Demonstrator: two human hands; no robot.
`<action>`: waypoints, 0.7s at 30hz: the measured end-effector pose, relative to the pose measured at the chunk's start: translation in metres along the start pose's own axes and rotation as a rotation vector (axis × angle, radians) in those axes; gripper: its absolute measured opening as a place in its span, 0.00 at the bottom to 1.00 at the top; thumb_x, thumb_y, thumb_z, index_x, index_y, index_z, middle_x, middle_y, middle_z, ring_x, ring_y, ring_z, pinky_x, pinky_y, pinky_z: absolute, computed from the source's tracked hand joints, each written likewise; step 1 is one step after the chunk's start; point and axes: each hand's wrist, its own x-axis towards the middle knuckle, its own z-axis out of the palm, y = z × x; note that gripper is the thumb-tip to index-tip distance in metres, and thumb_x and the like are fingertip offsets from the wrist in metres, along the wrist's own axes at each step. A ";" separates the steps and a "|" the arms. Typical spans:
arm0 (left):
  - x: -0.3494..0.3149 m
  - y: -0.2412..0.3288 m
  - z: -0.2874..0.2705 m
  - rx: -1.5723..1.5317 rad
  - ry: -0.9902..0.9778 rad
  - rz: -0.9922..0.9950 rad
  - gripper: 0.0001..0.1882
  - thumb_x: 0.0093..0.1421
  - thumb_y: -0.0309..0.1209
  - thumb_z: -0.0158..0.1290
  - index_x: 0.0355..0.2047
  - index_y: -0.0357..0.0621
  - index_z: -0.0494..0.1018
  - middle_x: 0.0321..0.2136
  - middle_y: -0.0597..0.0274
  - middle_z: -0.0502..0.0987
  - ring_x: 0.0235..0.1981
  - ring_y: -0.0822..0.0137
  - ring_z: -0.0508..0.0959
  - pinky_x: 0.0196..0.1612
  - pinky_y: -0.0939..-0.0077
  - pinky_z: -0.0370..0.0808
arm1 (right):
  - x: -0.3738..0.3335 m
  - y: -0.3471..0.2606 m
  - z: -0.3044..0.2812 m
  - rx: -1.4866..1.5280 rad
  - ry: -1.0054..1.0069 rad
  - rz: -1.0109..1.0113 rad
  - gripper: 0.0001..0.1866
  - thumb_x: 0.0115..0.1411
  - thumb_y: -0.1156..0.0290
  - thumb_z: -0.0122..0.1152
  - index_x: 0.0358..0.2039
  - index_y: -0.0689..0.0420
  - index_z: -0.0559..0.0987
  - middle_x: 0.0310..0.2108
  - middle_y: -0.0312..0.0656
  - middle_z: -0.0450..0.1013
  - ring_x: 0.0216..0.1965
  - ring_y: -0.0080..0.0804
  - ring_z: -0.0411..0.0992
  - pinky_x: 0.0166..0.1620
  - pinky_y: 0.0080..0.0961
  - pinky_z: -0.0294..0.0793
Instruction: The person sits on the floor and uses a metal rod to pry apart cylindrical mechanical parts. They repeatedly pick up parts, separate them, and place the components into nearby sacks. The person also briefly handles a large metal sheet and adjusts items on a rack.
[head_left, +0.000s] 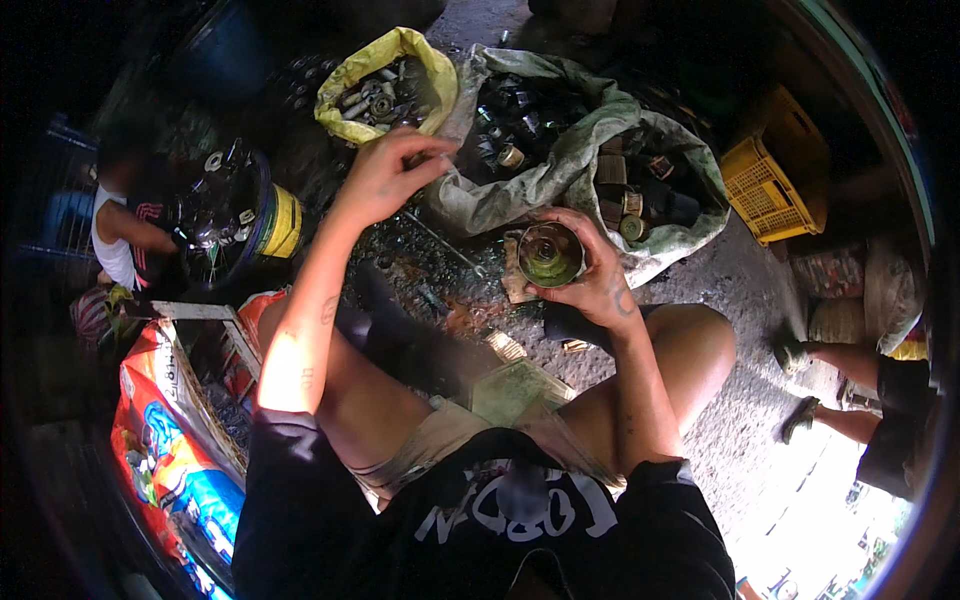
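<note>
My right hand (604,275) is wrapped round a round metal canister (548,254), tilted so its open end and greenish inside face up. Fingers stretched and thumb apart, my left hand (392,178) hovers by the near rim of a yellow sack (440,72); nothing shows in it. Inside that sack lie several small metal pieces (382,104). Beside it, a large grey-white sack (560,165) with rolled edges holds dark parts and pleated filter elements (611,168). A pale pleated piece (517,284) is partly hidden behind the canister.
A long metal rod-like tool (447,243) lies on the oily ground. A yellow crate (768,190) stands at right, and a yellow-banded bucket (282,222) of parts at left. One person (118,235) sits far left; another person's legs (845,365) extend in at right. A printed bag (160,370) stands near left.
</note>
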 end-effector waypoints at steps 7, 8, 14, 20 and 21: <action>-0.080 -0.073 -0.049 0.033 -0.013 -0.411 0.18 0.57 0.37 0.60 0.44 0.40 0.78 0.36 0.58 0.81 0.36 0.68 0.79 0.40 0.74 0.74 | -0.005 0.026 0.023 -0.245 -0.254 0.235 0.39 0.38 0.65 0.77 0.54 0.56 0.72 0.48 0.49 0.74 0.51 0.45 0.73 0.58 0.36 0.68; -0.084 -0.074 -0.050 -0.016 -0.045 -0.418 0.19 0.57 0.38 0.61 0.44 0.39 0.78 0.35 0.57 0.81 0.36 0.68 0.79 0.41 0.73 0.74 | -0.012 0.036 0.030 -0.349 -0.423 0.343 0.40 0.37 0.61 0.78 0.53 0.55 0.72 0.45 0.50 0.75 0.49 0.46 0.74 0.55 0.35 0.70; -0.091 -0.057 -0.049 0.025 -0.131 -0.335 0.24 0.55 0.42 0.62 0.47 0.39 0.76 0.32 0.53 0.81 0.35 0.62 0.81 0.41 0.70 0.75 | -0.037 0.077 0.068 -0.562 -0.975 0.512 0.43 0.34 0.53 0.78 0.52 0.54 0.73 0.44 0.53 0.76 0.48 0.50 0.74 0.51 0.40 0.73; -0.106 -0.051 -0.067 0.144 -0.179 -0.270 0.25 0.54 0.41 0.62 0.47 0.39 0.76 0.33 0.50 0.81 0.35 0.55 0.81 0.40 0.67 0.76 | 0.016 0.059 0.072 -0.369 -0.460 0.589 0.45 0.38 0.54 0.79 0.55 0.61 0.70 0.50 0.55 0.73 0.52 0.49 0.72 0.56 0.38 0.69; -0.107 -0.043 -0.069 0.116 -0.166 -0.274 0.25 0.54 0.41 0.62 0.47 0.39 0.76 0.33 0.50 0.81 0.35 0.55 0.81 0.40 0.66 0.76 | 0.025 0.061 0.067 -0.175 -0.260 0.536 0.48 0.39 0.55 0.79 0.59 0.61 0.67 0.55 0.56 0.70 0.56 0.49 0.69 0.58 0.37 0.67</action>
